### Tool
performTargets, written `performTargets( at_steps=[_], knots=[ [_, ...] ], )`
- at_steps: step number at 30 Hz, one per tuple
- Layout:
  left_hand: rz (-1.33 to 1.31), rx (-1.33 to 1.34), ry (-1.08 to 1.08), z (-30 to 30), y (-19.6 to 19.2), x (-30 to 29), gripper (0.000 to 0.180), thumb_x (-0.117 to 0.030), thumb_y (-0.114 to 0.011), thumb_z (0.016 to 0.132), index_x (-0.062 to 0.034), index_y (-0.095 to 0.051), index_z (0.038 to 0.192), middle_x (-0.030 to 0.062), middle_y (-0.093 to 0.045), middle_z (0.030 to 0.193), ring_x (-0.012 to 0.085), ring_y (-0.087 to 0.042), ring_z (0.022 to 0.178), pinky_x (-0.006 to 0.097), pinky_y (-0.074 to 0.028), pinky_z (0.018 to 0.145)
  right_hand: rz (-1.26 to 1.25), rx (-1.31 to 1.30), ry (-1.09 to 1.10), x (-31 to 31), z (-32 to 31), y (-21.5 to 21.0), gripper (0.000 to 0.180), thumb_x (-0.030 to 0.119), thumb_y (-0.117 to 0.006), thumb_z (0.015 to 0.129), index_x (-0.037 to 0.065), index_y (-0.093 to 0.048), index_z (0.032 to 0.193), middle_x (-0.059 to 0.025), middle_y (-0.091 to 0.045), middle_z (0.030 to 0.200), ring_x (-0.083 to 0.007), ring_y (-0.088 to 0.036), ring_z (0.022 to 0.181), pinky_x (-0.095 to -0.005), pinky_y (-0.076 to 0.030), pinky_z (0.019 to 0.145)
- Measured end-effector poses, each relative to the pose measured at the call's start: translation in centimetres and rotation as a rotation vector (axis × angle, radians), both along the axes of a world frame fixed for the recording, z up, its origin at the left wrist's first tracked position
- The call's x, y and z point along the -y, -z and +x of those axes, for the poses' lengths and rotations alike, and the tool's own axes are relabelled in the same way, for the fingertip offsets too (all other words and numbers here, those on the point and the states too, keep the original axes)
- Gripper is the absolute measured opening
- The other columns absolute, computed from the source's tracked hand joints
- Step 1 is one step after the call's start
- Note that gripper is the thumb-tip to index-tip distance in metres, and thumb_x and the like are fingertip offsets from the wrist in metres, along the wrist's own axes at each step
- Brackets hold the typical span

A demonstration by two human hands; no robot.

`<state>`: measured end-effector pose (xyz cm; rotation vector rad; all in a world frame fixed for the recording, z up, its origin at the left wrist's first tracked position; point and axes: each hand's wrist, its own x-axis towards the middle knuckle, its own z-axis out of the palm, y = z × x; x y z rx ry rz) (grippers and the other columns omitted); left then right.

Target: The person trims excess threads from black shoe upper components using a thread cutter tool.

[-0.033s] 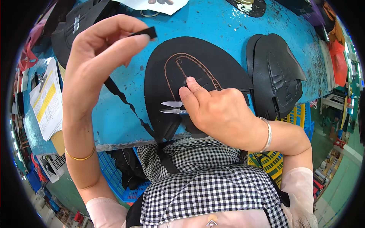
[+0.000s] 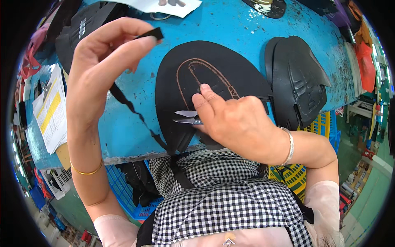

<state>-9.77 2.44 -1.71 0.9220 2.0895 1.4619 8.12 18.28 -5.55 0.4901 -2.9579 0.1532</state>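
Observation:
My left hand (image 2: 109,55) is raised above the table's left side. Pinched between its thumb and fingers is the end of a black fabric strap (image 2: 129,105), which hangs down, a little twisted, to the table's front edge. A rounded black padded piece (image 2: 177,53) with brown looped stitching lies in front of me. My right hand (image 2: 234,123) rests on this piece, fingers curled round thread snips (image 2: 187,117). The two blades point left and stand apart over the black material; the handles are mostly hidden in the hand.
More black moulded pieces (image 2: 298,78) lie stacked at the right of the blue table (image 2: 127,136), others (image 2: 86,29) at the far left. Clipped papers (image 2: 49,109) are at the left edge. Below the table are a blue basket (image 2: 142,210) and a yellow basket (image 2: 290,179).
My left hand has shifted slightly left with the strap end. My right hand and the snips have hardly moved.

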Motion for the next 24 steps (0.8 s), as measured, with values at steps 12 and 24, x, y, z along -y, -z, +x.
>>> performTargets(
  at_steps=[12, 24],
  knots=[
    [-0.047, -0.036, -0.034, 0.8, -1.2, 0.2, 0.016, -0.012, -0.063, 0.093, 0.002, -0.068, 0.1, 0.0018, -0.065, 0.072, 0.0005, -0.05, 0.058, 0.015, -0.032, 0.052, -0.797, -0.14, 0.23, -6.0, 0.6, 0.0, 0.012, 0.014, -0.065, 0.083, 0.004, -0.059, 0.087, -0.0073, -0.063, 0.066, -0.0137, -0.06, 0.047, -0.0278, -0.046, 0.042],
    [-0.28, 0.001, 0.328, 0.8, -0.1, -3.1, 0.01, -0.007, -0.075, 0.078, 0.0008, -0.069, 0.079, -0.0016, -0.064, 0.072, 0.0024, -0.052, 0.066, 0.021, -0.041, 0.057, -1.487, -0.458, 1.144, -18.4, 15.4, 0.4, 0.025, 0.024, -0.048, 0.103, 0.005, -0.057, 0.116, 0.0003, -0.059, 0.089, -0.0025, -0.037, 0.052, -0.0184, -0.03, 0.045]
  ],
)
